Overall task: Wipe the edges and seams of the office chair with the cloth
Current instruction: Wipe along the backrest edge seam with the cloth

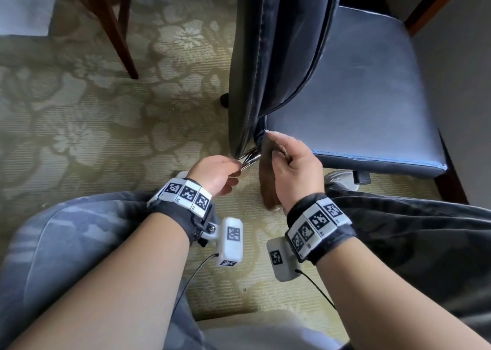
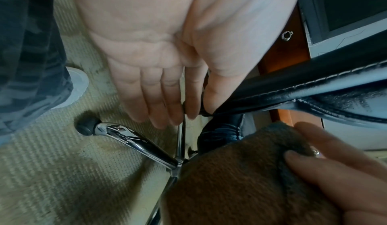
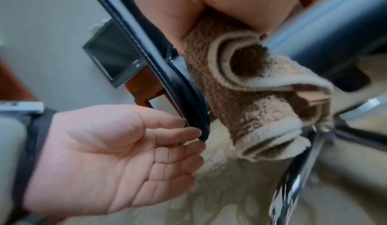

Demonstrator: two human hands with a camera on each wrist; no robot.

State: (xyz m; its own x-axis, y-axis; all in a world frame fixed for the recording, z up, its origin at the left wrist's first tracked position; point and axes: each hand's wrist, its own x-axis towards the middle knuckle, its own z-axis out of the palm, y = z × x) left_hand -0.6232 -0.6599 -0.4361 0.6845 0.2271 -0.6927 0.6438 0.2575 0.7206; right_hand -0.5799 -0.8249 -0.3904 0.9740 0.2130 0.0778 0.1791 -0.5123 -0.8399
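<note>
The right hand (image 1: 293, 171) clenches a folded brown terry cloth (image 3: 247, 86), which hangs toward six o'clock below the fist. Its top presses the black leather office chair (image 1: 268, 65) where backrest meets seat. At nine o'clock, the left hand (image 1: 215, 174) touches the backrest's bottom edge with relaxed, nearly straight fingers (image 3: 167, 142).

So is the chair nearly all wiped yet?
Can't tell what's already clean: the seat looks streaky, nothing proves wiping. Right now the right hand holds the folded brown cloth at the bottom corner where backrest meets seat, and the left hand touches the backrest's bottom edge. The stitched seams higher up may still need doing.
</note>
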